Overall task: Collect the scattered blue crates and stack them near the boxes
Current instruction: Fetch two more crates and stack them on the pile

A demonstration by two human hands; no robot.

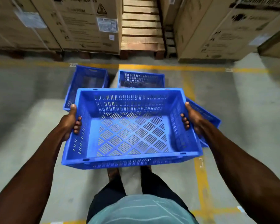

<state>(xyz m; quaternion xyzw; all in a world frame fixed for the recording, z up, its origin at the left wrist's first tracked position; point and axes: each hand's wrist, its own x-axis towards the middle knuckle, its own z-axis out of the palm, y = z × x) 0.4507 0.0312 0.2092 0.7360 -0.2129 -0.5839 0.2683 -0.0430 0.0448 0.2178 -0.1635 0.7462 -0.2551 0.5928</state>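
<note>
Blue crate (131, 126) gripped at both short walls, left hand (70, 122), right hand (192, 120) | risk: snagging floor crates (141, 79) just beyond my grip, tipping it.

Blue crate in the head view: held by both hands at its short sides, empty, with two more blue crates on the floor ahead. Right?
Not quite. The head view shows three other crates on the floor: the left crate, the middle crate and a third crate partly hidden behind the right hand. The rest holds: the left hand and right hand grip the empty held crate.
</note>
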